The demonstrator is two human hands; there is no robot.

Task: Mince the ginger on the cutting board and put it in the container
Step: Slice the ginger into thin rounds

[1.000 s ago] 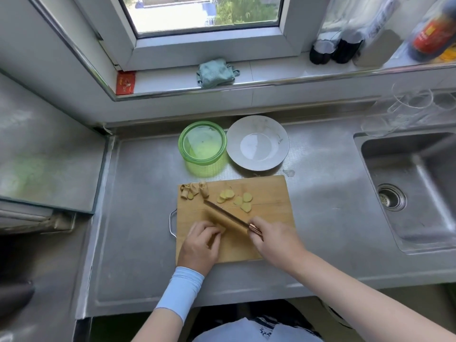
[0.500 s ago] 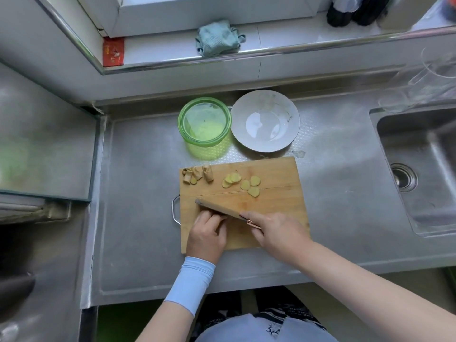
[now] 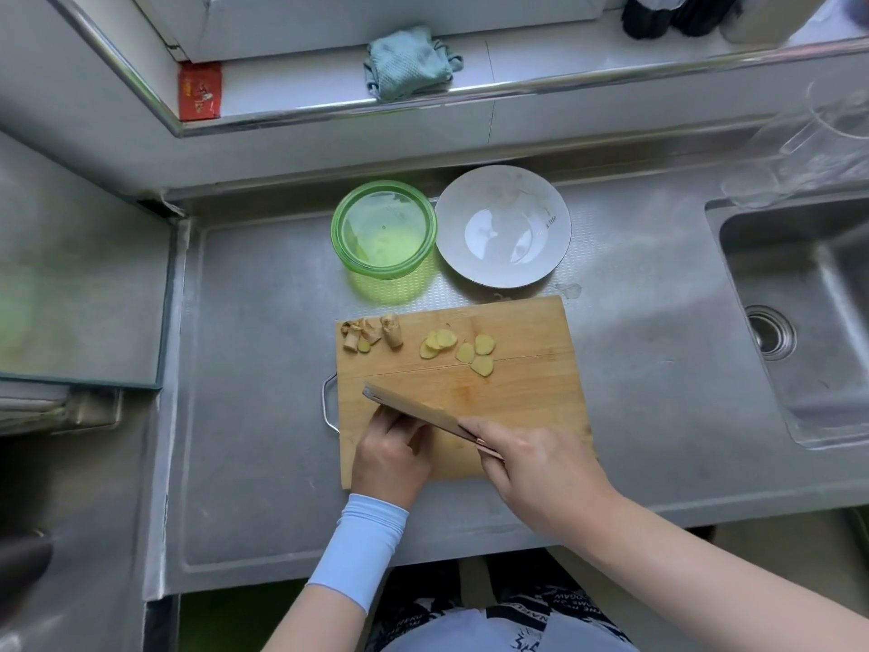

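**Mid-slicing, mince not yet begun**

Works at a steel desk (image 3: 263, 416), with a sink (image 3: 799, 322) off to the right. Uses the wooden cutting board (image 3: 526, 397) lying flat at the desk's middle. Has a white plate (image 3: 559, 218) just behind the board and the green container (image 3: 339, 228) beside it to the left, neither showing any ginger inside.

Wraps the right hand (image 3: 536, 463) in a firm grip round the handle of the knife (image 3: 409, 409), blade slanting up and left over the board's near half. Sets the left hand (image 3: 390, 458) with fingers curled against the blade's near side. Cannot tell whether that grip holds a piece of ginger, since the blade and knuckles hide whatever lies beneath.

Shows the ginger slices (image 3: 458, 350) as whole rounds in a loose row on the far half, well apart from the blade, and brownish trimmings (image 3: 371, 334) at the far left corner.

Reads as the slicing step. Calls next for gathering the rounds under the blade, cutting them into strips and then crosswise, knuckles tucked back from the edge. Only then calls for scraping the mince into the container.
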